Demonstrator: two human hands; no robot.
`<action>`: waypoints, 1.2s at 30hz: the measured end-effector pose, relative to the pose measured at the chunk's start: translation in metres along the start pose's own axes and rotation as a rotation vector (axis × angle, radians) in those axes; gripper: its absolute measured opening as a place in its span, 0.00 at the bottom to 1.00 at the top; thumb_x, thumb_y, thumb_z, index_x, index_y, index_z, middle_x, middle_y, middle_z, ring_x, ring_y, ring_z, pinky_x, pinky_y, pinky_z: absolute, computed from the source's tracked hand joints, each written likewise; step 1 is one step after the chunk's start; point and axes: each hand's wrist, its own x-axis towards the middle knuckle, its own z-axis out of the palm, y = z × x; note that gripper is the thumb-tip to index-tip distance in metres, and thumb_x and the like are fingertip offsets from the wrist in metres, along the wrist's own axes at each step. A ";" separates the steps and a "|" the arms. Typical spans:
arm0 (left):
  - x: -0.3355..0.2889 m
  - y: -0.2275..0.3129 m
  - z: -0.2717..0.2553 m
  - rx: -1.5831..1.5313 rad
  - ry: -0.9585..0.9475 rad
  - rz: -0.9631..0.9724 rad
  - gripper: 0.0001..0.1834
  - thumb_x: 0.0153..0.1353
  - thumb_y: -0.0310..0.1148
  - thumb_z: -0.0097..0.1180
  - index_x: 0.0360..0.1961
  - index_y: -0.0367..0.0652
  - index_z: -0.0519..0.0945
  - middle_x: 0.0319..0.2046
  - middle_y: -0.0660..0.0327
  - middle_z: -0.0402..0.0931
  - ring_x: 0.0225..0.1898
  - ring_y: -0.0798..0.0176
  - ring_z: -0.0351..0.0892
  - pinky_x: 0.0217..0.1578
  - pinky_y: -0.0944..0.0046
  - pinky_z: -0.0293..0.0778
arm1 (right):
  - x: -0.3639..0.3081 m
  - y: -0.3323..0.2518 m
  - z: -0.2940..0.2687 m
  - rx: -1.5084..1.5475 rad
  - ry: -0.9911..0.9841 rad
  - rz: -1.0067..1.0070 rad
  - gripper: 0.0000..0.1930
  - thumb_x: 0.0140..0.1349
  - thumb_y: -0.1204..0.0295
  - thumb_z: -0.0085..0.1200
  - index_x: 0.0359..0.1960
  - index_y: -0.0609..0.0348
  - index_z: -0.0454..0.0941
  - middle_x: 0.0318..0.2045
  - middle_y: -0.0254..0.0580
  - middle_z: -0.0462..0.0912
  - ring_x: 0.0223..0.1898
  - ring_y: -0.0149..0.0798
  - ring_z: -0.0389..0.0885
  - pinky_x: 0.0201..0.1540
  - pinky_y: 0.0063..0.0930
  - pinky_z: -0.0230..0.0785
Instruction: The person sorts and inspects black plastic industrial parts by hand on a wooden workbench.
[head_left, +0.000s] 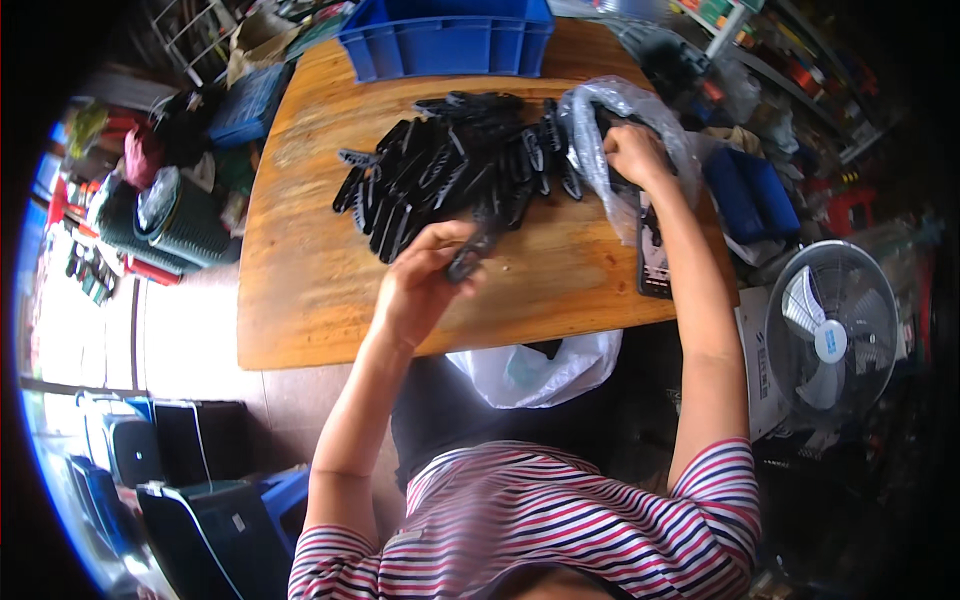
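Observation:
A black, elongated plastic piece (467, 259), blurred by motion, is between the fingers and thumb of my left hand (425, 275), just in front of a heap. That heap of similar black pieces (440, 165) is spread over the middle of the wooden table (300, 300). My right hand (633, 155) is at the mouth of a clear plastic bag (590, 110), which has dark things in it. Its fingers are curled, and what they hold, if anything, is hidden. Under my right forearm lies a phone (655, 270), partly covered by the bag.
A blue plastic crate (450, 45) stands at the table's far edge. By my lap hangs a white plastic bag (545, 370), below the near edge. A standing fan (830, 340) is close on the right, with a blue bin (752, 195) beyond it.

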 end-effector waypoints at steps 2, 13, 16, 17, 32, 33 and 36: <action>-0.003 -0.008 0.005 -0.173 -0.102 -0.038 0.20 0.58 0.32 0.46 0.51 0.34 0.66 0.44 0.37 0.71 0.33 0.58 0.78 0.33 0.68 0.76 | -0.001 0.002 0.003 -0.086 0.018 -0.058 0.05 0.46 0.73 0.59 0.26 0.56 0.77 0.32 0.43 0.80 0.41 0.46 0.76 0.44 0.38 0.67; -0.008 -0.019 0.011 -0.227 -0.153 -0.073 0.23 0.59 0.31 0.45 0.56 0.36 0.61 0.45 0.40 0.70 0.37 0.57 0.77 0.36 0.66 0.75 | -0.027 0.006 -0.018 0.488 0.168 0.105 0.05 0.54 0.73 0.55 0.32 0.57 0.75 0.29 0.41 0.79 0.33 0.40 0.78 0.38 0.31 0.70; -0.015 -0.017 0.019 -0.242 -0.087 -0.060 0.34 0.48 0.30 0.52 0.59 0.37 0.60 0.41 0.48 0.72 0.39 0.52 0.75 0.39 0.59 0.73 | -0.094 -0.072 -0.042 1.205 0.090 -0.069 0.04 0.57 0.76 0.53 0.34 0.61 0.76 0.29 0.34 0.79 0.30 0.27 0.77 0.34 0.19 0.70; -0.014 -0.021 0.018 -0.179 -0.116 -0.066 0.36 0.44 0.29 0.53 0.59 0.37 0.60 0.40 0.49 0.72 0.39 0.52 0.75 0.40 0.58 0.73 | -0.120 -0.094 -0.044 1.236 0.025 -0.194 0.06 0.56 0.77 0.54 0.35 0.61 0.76 0.31 0.33 0.79 0.32 0.26 0.77 0.36 0.18 0.70; -0.022 -0.037 0.043 1.012 -0.019 0.304 0.17 0.42 0.17 0.60 0.37 0.39 0.77 0.37 0.59 0.73 0.38 0.63 0.75 0.40 0.67 0.71 | -0.208 -0.141 -0.023 1.302 0.170 -0.196 0.04 0.52 0.80 0.60 0.29 0.63 0.77 0.30 0.34 0.72 0.30 0.24 0.73 0.30 0.16 0.67; -0.024 -0.037 0.043 1.014 -0.017 0.303 0.17 0.42 0.17 0.60 0.37 0.39 0.77 0.37 0.59 0.73 0.38 0.63 0.75 0.40 0.67 0.71 | -0.209 -0.140 -0.022 1.304 0.169 -0.197 0.04 0.52 0.80 0.60 0.29 0.63 0.77 0.30 0.34 0.72 0.30 0.24 0.73 0.30 0.16 0.67; -0.030 -0.033 0.044 0.846 0.052 0.204 0.16 0.44 0.17 0.59 0.37 0.38 0.76 0.37 0.57 0.73 0.38 0.63 0.76 0.40 0.67 0.71 | -0.211 -0.134 -0.017 1.336 0.102 -0.121 0.05 0.51 0.80 0.60 0.30 0.63 0.77 0.30 0.35 0.72 0.33 0.27 0.71 0.35 0.18 0.66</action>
